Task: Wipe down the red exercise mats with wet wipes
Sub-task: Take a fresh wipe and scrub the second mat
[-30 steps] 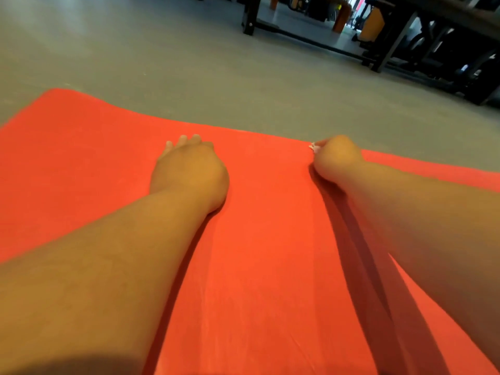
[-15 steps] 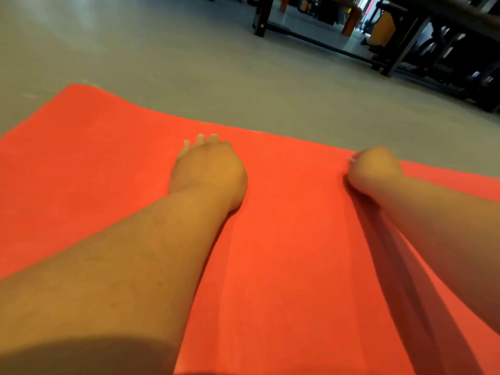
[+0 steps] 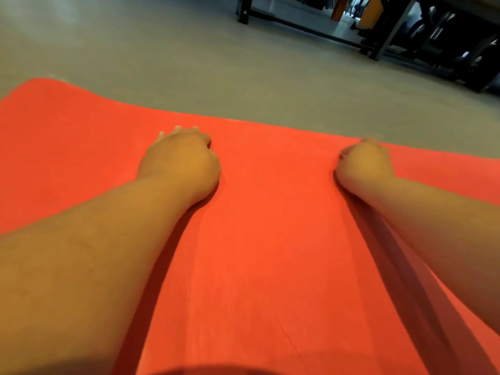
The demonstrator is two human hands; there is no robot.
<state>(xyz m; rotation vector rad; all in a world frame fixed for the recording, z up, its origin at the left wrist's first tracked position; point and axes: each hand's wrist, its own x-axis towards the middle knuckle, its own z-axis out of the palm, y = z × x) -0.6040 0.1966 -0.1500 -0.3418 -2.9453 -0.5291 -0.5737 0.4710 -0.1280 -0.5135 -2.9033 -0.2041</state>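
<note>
Wiping underway: right hand (image 3: 365,165) clamped on wipe (image 3: 341,156) at far edge of mat (image 3: 270,239), left hand (image 3: 180,158) pressing flat; cleaned share unclear.

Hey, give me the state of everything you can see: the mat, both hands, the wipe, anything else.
Red mat: unrolled flat on the floor.
Left hand: resting on the mat, fingers stretched forward, holding nothing.
Right hand: curled into a fist near the mat's far edge.
Wet wipe: only a blurred pale scrap shows at the right fist.
Black equipment frame: standing beyond the mat.
</note>
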